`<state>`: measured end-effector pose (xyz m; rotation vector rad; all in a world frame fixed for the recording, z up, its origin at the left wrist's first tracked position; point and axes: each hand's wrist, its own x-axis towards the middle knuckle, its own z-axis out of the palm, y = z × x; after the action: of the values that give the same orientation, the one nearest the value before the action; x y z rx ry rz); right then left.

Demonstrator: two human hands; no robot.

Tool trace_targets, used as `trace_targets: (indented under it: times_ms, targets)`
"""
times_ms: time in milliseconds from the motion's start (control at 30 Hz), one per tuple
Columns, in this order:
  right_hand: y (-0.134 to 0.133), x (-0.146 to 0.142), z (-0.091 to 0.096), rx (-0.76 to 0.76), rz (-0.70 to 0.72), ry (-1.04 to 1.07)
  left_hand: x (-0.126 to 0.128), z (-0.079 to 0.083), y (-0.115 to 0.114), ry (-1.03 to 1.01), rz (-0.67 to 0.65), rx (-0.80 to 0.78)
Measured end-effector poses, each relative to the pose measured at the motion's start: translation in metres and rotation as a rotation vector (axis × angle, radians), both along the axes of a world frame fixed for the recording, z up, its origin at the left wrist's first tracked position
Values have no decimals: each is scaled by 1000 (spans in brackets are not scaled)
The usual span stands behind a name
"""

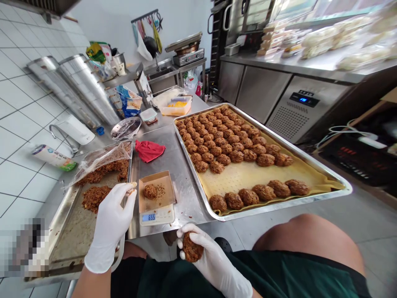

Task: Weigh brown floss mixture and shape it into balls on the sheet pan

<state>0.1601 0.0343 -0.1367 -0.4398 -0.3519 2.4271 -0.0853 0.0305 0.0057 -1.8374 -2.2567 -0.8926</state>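
Note:
Both my hands wear white gloves. My right hand is closed round a brown dough ball, held low in front of the steel table. My left hand hovers over the left tray, fingers pinched on a small bit of the mix near the scale. A small digital scale carries a brown paper tray with a dough lump and crumbs. The left tray holds a heap of brown mix under plastic film. The big tray on the right holds several rows of shaped balls on yellow liner.
A red cloth lies behind the scale. A metal bowl, a plastic tub, bags and a sink stand at the back. A steel counter with a fridge unit runs along the right. White tiled wall on the left.

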Motion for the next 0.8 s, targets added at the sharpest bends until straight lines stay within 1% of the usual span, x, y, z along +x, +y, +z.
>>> trace_targets:
  times_ms: [167, 333, 400, 433, 500, 567, 633, 733, 800]
  targets:
    - [0, 3, 2, 5, -8, -1, 0, -6, 16, -4, -87, -92]
    - [2, 5, 3, -78, -44, 30, 10, -8, 18, 52, -213, -185]
    - [3, 6, 1, -89, -50, 54, 9, -11, 19, 97, -214, -195]
    - [3, 6, -1, -92, -49, 60, 7, -14, 21, 130, -205, -213]
    - [2, 7, -4, -103, -45, 64, 1, -23, 29, 181, -210, -308]
    - [1, 6, -6, -111, -43, 69, -4, -34, 41, 190, -254, -433]
    - [0, 5, -7, -118, -44, 74, -6, -46, 52, 173, -287, -507]
    - [0, 5, -4, -124, -45, 70, -4, -57, 65, 133, -276, -517]
    - [1, 6, -1, -131, -74, 56, -5, -57, 70, 78, -258, -516]
